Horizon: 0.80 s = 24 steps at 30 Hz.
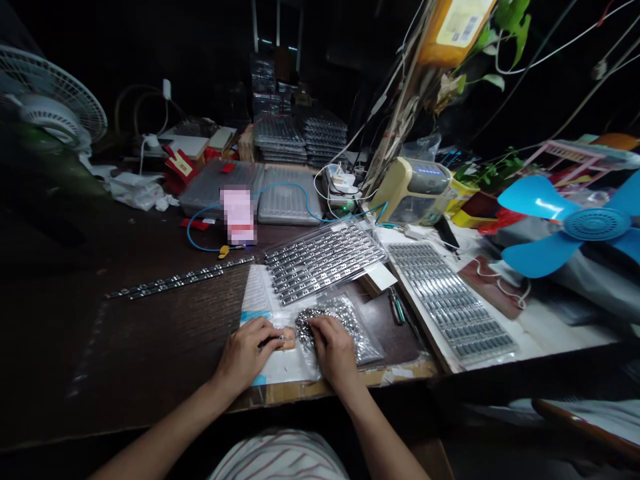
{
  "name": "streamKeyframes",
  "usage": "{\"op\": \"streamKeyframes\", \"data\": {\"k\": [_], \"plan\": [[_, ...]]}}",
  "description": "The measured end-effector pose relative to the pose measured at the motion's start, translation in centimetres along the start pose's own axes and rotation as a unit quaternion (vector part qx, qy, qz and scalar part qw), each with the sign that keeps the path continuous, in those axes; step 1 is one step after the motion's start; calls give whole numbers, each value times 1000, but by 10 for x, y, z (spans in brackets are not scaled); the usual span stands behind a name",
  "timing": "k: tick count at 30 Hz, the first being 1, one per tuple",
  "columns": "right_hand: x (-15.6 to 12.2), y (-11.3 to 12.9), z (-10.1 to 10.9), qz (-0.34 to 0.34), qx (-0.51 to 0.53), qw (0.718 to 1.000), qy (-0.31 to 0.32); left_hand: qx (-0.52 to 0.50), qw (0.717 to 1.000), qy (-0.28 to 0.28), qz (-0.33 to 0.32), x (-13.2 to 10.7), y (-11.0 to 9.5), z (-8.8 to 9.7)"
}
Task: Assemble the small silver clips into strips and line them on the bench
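Note:
My left hand (246,355) pinches a small shiny metal part (265,342) beside a small tan pad (287,338). My right hand (334,350) rests its fingers on a clear plastic bag (345,327) heaped with small metal parts. Both hands work on a white sheet (265,367) at the desk's front edge. Beyond them lies a clear tray (323,260) holding rows of metal parts. A long strip of metal parts (180,279) lies on the dark wooden desk (150,333) to the left.
A second tray of parts (450,300) lies to the right, near a blue fan (595,223) and tweezers (397,307). Stacked trays (300,137) stand at the back. Further back are a blue cable (200,227), a cream-coloured device (413,190) and a white fan (53,100) at the left.

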State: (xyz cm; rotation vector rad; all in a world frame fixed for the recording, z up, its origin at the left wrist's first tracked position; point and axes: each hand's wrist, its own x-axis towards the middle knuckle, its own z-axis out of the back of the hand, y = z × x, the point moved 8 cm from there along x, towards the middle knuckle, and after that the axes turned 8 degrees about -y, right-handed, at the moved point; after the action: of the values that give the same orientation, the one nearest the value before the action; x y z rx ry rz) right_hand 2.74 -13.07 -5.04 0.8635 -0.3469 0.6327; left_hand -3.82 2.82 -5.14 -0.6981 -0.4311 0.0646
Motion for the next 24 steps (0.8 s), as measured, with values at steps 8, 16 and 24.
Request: {"op": "streamKeyframes", "data": {"k": [8, 16, 24], "plan": [[2, 10, 6, 5, -4, 1000, -11, -29, 999, 11, 14, -1, 2, -2], [4, 47, -30, 41, -54, 997, 48, -107, 990, -70, 57, 0, 19, 8], [8, 30, -13, 42, -108, 993, 37, -98, 991, -62, 68, -1, 20, 7]]}}
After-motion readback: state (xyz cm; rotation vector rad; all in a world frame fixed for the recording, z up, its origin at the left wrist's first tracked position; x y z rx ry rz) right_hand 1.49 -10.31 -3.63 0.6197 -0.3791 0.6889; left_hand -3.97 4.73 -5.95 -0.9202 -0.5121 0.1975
